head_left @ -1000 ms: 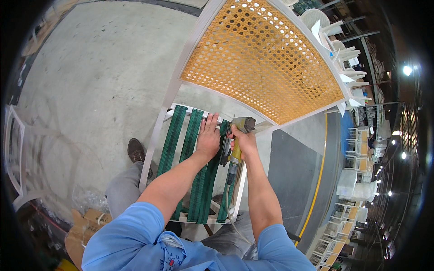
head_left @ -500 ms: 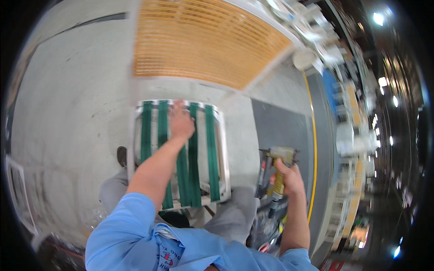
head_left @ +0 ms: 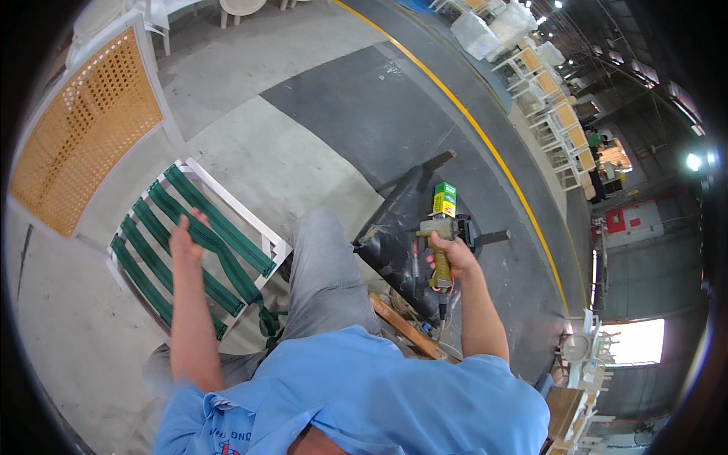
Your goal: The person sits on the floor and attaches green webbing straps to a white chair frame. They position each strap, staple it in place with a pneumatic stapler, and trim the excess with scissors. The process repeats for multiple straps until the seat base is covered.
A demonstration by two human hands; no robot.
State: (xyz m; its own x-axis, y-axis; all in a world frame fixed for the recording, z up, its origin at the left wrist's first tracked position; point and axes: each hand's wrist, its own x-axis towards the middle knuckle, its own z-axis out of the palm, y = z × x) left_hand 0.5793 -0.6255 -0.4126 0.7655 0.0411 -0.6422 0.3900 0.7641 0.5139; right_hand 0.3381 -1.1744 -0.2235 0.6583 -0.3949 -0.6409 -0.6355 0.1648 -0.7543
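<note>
My right hand [head_left: 453, 256] is wrapped round the handle of an olive-yellow pneumatic staple gun [head_left: 440, 262], with a hose fitting at the handle's lower end. It is over a black-covered stand [head_left: 398, 231], beside a small green and yellow box [head_left: 445, 199]. To the left, my left hand [head_left: 187, 236] hovers at the green webbing straps [head_left: 152, 241], fingers apart; whether it touches them I cannot tell. These straps run across the white seat frame [head_left: 227, 199] of a chair, one trailing loosely past the near edge. The chair's cane-woven back panel [head_left: 91, 129] stands at the far left.
A wooden bar [head_left: 406, 326] lies between my knee and the stand. Dark grey floor matting [head_left: 341, 95] and a yellow floor line [head_left: 470, 121] run on the right. Farther off, white chairs [head_left: 550, 98] stand in a row near wrapped bundles [head_left: 508, 26].
My view has swung right, so the chair now appears farther left. My left hand has moved nearer along the straps. The staple gun is still in my right hand.
</note>
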